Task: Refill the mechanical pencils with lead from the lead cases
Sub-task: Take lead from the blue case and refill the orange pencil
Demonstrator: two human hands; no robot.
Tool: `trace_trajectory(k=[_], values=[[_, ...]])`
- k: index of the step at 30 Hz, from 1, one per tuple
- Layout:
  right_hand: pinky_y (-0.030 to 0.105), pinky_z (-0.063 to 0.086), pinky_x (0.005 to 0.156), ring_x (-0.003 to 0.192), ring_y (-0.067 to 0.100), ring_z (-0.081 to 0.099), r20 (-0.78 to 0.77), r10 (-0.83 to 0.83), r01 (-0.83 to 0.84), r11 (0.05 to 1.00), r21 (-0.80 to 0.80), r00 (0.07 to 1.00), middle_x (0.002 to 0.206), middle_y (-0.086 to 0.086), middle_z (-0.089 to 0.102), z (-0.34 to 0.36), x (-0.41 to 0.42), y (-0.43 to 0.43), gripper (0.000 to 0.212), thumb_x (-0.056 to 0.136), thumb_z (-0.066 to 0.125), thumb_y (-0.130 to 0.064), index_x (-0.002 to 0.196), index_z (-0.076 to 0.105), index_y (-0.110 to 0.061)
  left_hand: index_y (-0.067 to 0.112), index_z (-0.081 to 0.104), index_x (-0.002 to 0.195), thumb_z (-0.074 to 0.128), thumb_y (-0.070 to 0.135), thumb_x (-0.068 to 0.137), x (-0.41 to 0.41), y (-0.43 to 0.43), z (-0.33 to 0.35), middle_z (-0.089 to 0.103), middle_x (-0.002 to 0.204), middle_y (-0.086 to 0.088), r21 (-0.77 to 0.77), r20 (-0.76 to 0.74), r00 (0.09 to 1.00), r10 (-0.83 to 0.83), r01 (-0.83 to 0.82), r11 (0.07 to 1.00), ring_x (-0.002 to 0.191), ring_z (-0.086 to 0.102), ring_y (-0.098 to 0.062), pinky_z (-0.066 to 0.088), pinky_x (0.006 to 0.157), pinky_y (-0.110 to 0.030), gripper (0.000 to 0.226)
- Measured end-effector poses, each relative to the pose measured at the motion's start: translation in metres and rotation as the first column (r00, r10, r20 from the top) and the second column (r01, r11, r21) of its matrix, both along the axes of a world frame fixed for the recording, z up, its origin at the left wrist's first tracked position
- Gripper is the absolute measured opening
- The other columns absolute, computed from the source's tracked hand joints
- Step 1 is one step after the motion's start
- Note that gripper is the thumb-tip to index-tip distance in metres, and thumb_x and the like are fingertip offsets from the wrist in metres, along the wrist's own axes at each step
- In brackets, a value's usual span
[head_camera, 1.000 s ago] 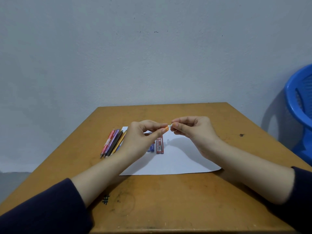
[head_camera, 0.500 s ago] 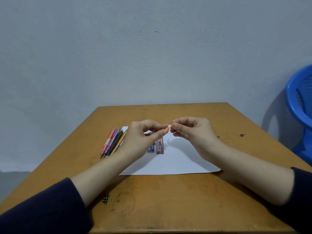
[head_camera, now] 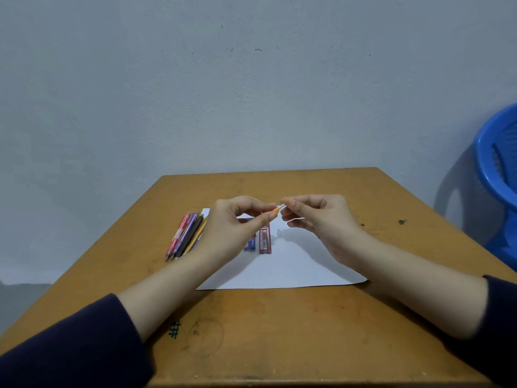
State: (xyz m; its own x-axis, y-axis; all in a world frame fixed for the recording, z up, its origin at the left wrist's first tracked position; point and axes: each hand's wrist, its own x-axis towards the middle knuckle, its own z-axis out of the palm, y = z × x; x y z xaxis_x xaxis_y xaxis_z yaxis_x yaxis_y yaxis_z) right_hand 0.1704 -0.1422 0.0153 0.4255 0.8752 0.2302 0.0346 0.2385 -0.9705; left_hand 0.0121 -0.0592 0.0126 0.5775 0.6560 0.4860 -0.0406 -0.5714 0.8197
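Left hand (head_camera: 232,231) up off table (head_camera: 279,331), fingers curled, pinching orange pencil (head_camera: 275,211); only its end shows past thumb. Right hand (head_camera: 321,219) pinches small white piece (head_camera: 282,206) right at that end; contact unclear. Both above white paper (head_camera: 279,273). Red lead case (head_camera: 265,242) and blue lead case (head_camera: 250,244) flat on paper, under left hand. Spare pencils (head_camera: 186,236) bundled at paper's left edge.

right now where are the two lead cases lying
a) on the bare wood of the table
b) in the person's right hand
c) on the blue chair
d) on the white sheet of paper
d: the red lead case and the blue lead case lie side by side on the white paper, with no hand touching them.
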Motion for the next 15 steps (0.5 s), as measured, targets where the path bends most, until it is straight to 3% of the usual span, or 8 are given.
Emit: trace_trajectory(k=[3, 6, 10, 11, 13, 15], values=[[0.026, 0.054, 0.071, 0.071, 0.013, 0.066, 0.102, -0.041, 0.041, 0.999, -0.006, 0.994, 0.073, 0.006, 0.071, -0.002, 0.004, 0.002, 0.010, 0.086, 0.065, -0.008, 0.085, 0.073, -0.015, 0.028, 0.073, 0.085, 0.074, 0.017, 0.080, 0.000, 0.000, 0.000, 0.072, 0.084, 0.014, 0.017, -0.012, 1.000, 0.015, -0.015, 1.000, 0.083, 0.065, -0.003, 0.052, 0.067, -0.019, 0.013], [0.020, 0.050, 0.071, 0.067, 0.004, 0.064, 0.297, -0.075, 0.090, 0.995, -0.039, 0.952, 0.076, -0.001, 0.071, -0.005, 0.009, 0.004, 0.015, 0.086, 0.067, -0.008, 0.088, 0.071, -0.022, 0.028, 0.074, 0.087, 0.074, 0.018, 0.080, 0.000, 0.001, 0.000, 0.072, 0.085, 0.013, 0.037, -0.028, 0.999, 0.036, -0.035, 0.999, 0.084, 0.066, -0.004, 0.054, 0.068, -0.021, 0.012], [-0.002, 0.036, 0.072, 0.074, -0.006, 0.060, 0.687, -0.024, 0.148, 0.981, -0.122, 0.727, 0.088, -0.009, 0.067, -0.008, 0.009, 0.006, 0.023, 0.086, 0.067, -0.012, 0.108, 0.070, -0.020, 0.025, 0.075, 0.090, 0.074, 0.018, 0.081, 0.000, 0.003, 0.000, 0.072, 0.088, 0.011, 0.063, -0.042, 0.997, 0.068, -0.065, 0.996, 0.084, 0.065, -0.004, 0.056, 0.069, -0.025, 0.011], [0.000, 0.038, 0.078, 0.080, -0.003, 0.059, 0.746, 0.010, 0.135, 0.982, -0.134, 0.666, 0.095, -0.007, 0.066, -0.010, 0.009, 0.008, 0.028, 0.087, 0.066, -0.012, 0.114, 0.068, -0.019, 0.025, 0.075, 0.091, 0.073, 0.018, 0.081, -0.001, 0.003, 0.000, 0.072, 0.089, 0.011, 0.066, -0.044, 0.996, 0.071, -0.068, 0.995, 0.084, 0.065, -0.004, 0.057, 0.070, -0.026, 0.012], [0.018, 0.047, 0.085, 0.091, 0.003, 0.058, 0.813, 0.064, 0.114, 0.981, -0.158, 0.579, 0.108, -0.005, 0.066, -0.012, 0.007, 0.009, 0.032, 0.087, 0.066, -0.012, 0.118, 0.066, -0.020, 0.024, 0.075, 0.092, 0.073, 0.018, 0.081, -0.001, 0.004, -0.001, 0.072, 0.089, 0.011, 0.071, -0.047, 0.996, 0.076, -0.072, 0.995, 0.084, 0.065, -0.004, 0.057, 0.070, -0.029, 0.012], [0.020, 0.046, 0.082, 0.092, 0.003, 0.056, 0.850, 0.095, 0.107, 0.979, -0.175, 0.519, 0.114, -0.004, 0.066, -0.012, 0.006, 0.009, 0.033, 0.087, 0.066, -0.014, 0.119, 0.066, -0.023, 0.025, 0.075, 0.091, 0.073, 0.017, 0.082, -0.001, 0.004, -0.001, 0.072, 0.089, 0.013, 0.074, -0.051, 0.995, 0.081, -0.077, 0.994, 0.083, 0.065, -0.003, 0.057, 0.071, -0.030, 0.012]])
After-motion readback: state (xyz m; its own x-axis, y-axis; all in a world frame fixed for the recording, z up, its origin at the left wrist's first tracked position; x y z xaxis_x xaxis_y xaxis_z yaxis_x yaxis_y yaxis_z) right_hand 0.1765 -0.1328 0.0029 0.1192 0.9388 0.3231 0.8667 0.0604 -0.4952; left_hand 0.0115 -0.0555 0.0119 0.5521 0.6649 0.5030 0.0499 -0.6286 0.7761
